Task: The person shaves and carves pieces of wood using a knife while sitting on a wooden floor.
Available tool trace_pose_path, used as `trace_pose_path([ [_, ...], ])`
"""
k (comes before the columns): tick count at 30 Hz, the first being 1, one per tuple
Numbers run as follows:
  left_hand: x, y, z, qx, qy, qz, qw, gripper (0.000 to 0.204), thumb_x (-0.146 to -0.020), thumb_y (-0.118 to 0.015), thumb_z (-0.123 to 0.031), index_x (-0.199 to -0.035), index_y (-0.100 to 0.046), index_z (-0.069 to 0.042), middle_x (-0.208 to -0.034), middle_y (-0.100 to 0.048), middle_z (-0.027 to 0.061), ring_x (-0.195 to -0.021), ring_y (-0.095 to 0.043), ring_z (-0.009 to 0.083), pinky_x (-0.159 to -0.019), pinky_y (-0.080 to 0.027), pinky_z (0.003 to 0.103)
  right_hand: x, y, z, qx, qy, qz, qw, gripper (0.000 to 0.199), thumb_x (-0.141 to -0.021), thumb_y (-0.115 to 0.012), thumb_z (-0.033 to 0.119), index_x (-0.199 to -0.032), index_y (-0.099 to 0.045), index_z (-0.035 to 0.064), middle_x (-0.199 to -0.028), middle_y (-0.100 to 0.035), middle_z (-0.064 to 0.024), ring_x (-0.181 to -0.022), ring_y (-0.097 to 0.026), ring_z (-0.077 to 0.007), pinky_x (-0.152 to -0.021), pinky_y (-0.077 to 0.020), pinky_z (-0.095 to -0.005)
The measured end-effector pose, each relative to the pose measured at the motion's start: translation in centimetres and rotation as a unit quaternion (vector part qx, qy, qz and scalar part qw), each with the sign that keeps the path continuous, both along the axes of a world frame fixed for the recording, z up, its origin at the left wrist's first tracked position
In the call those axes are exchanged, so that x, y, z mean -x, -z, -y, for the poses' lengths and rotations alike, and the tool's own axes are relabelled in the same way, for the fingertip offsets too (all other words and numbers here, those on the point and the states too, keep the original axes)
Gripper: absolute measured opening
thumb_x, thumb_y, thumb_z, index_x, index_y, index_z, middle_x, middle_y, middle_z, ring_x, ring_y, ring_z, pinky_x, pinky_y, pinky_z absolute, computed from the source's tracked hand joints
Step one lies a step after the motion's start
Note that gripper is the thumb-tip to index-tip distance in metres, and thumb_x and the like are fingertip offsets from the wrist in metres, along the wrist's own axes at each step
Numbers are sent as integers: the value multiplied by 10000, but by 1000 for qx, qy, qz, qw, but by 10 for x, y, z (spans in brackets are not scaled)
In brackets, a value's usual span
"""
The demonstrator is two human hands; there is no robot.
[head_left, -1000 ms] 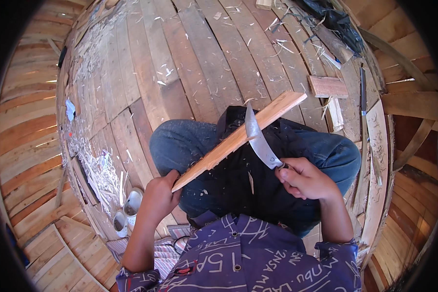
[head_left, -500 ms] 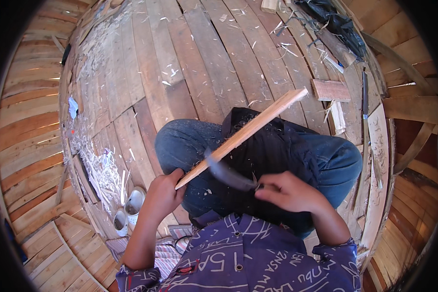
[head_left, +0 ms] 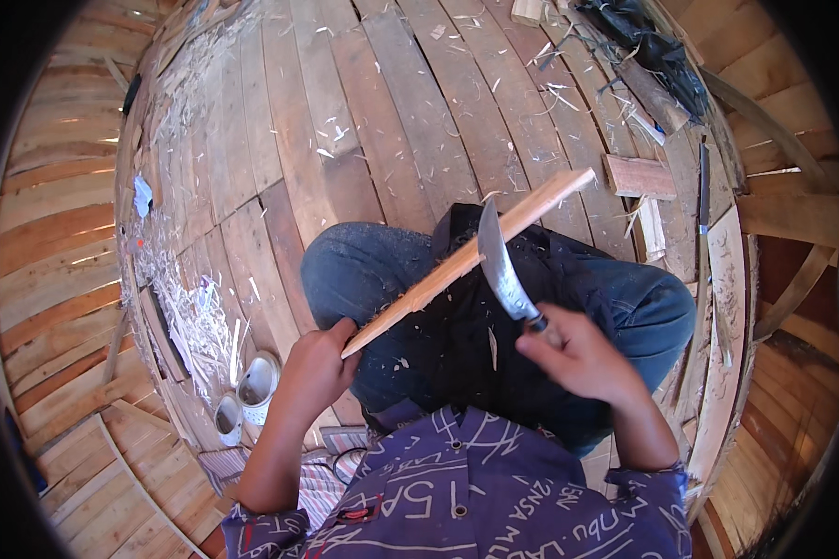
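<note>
A long pale strip of wood [head_left: 435,279] runs slantwise over my crossed legs, its far end up at the right. My left hand [head_left: 317,368] grips its near, pointed end beside my left knee. In my right hand [head_left: 578,352] is a curved knife [head_left: 503,265] with a broad grey blade, my fingers wrapped round its handle. The blade reaches up and left across the middle of the strip; I cannot tell whether its edge touches the wood. Dark cloth [head_left: 475,363] covers my lap, with shavings on it.
Plank flooring [head_left: 391,121] surrounds me, strewn with shavings [head_left: 205,326], thickest at the left. Pale clogs [head_left: 256,387] stand by my left arm. A wood block [head_left: 640,177], a long dark-handled tool [head_left: 703,186] and black plastic [head_left: 657,56] lie at the right.
My right hand has moved up and right with the knife. The blade has swung from the strip's near part to its middle. My left hand keeps its hold.
</note>
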State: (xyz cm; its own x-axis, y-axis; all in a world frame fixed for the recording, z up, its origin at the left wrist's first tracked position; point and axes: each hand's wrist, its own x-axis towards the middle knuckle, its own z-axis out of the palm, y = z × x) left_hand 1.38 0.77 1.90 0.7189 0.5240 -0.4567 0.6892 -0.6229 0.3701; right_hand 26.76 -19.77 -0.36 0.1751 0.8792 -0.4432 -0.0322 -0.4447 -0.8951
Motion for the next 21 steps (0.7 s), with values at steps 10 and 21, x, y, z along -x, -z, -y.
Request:
trace_pose_path([
  [10,2,-1,-1,6,-4,-2,1000,136,-835,-642,-103,-876,-549,-12,-720,-580,240,-730,-571,443,-626,-428,499,-8,3,-1,-37,10,-9,999,181,-908,-644,151,-867,-515,31,-540,-405,14,-488,-356,-73,-473,-320,-247],
  [21,0,-1,-1,11,-8,-4,1000,142,-814,-646,-85,-859,-538,-4,-722,-578,244,-734,-571,447,-628,-429,501,3,6,-6,-4,83,98,992,177,-871,-669,108,-925,-529,13,-610,-461,-8,-578,-408,-57,-521,-357,-257],
])
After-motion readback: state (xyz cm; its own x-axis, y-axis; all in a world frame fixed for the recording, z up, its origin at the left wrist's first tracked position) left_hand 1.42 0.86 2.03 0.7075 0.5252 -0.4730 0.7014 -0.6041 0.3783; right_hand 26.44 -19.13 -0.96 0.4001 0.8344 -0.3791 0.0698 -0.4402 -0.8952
